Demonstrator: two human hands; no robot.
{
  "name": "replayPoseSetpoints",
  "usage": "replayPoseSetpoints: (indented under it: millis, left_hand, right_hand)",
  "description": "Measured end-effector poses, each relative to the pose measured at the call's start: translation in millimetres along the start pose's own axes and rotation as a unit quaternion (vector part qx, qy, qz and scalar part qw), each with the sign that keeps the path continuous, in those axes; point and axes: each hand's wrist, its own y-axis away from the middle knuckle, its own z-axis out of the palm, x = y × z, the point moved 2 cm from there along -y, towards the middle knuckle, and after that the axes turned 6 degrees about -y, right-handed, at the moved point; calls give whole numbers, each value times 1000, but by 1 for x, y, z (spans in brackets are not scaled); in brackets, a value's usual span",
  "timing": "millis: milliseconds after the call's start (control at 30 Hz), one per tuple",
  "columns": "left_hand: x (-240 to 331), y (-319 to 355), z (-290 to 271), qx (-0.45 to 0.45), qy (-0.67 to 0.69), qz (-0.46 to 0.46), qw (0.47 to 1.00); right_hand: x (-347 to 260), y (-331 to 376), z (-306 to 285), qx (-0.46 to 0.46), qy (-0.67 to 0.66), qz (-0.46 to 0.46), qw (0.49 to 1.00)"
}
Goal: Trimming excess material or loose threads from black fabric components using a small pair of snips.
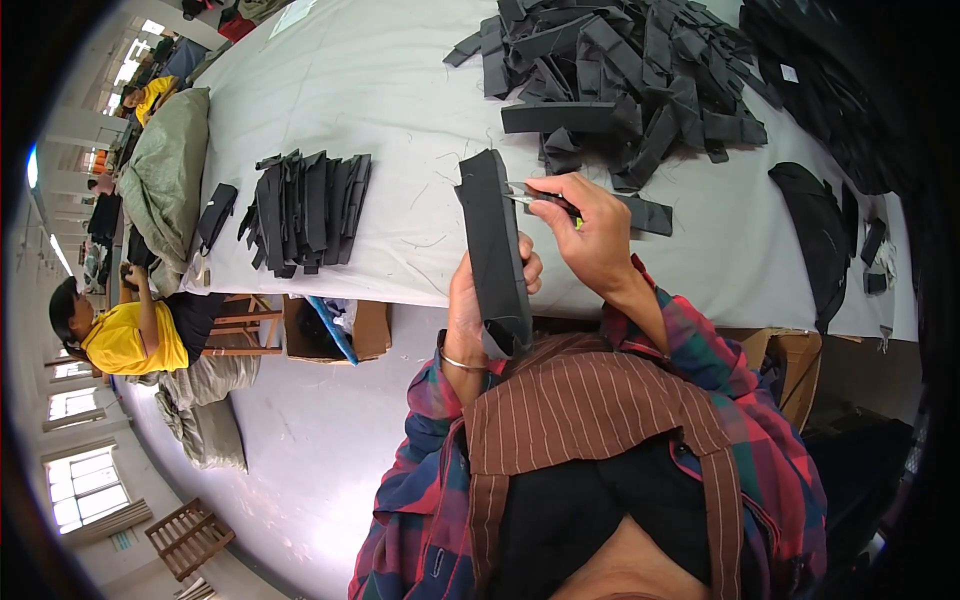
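Note:
My left hand (466,315) grips a long, dark fabric strip (494,240) from below and behind, its fingertips curling round the right edge. The strip stands nearly upright in the picture, with its near end folded over into a loop. In my right hand (590,232) is a pair of thread snips (540,198), closed in the fingers. Their metal tips meet the strip's right edge near its far end; whether the blades touch a thread is too small to tell. Behind my right hand, another dark strip (650,216) lies on the white-covered table (410,120).
A large heap of dark strips (620,70) lies at the far side, and a neater row of strips (308,212) to the left. Dark fabric pieces (812,235) sit at the right. A cardboard box (372,330) stands below the table edge. A person in yellow (140,335) sits at the left.

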Motion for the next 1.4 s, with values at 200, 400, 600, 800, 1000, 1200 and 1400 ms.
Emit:
replayPoseSetpoints:
  millis: [200, 400, 600, 800, 1000, 1200, 1400]
  left_hand:
    - [-8, -3, 3, -30, 70, -18, 997]
    - [-2, 1, 6, 55, -114, 24, 992]
    - [-3, 1, 2, 80, -191, 22, 978]
    - [-1, 1, 0, 71, -216, 3, 974]
    - [-3, 3, -4, 51, -213, -11, 976]
    - [2, 5, 5, 49, -283, 10, 958]
    - [6, 5, -11, 49, -364, 30, 930]
  right_hand:
    - [-2, 2, -9, 17, 114, -105, 988]
    - [-2, -4, -13, -27, -81, 71, 994]
    - [-6, -4, -2, -106, -41, 51, 992]
    - [2, -2, 1, -72, -85, 30, 993]
    - [-1, -8, -5, -126, -20, 17, 992]
    - [3, -24, -15, -85, 43, -22, 995]
    - [2, -31, -20, -124, 121, -78, 982]
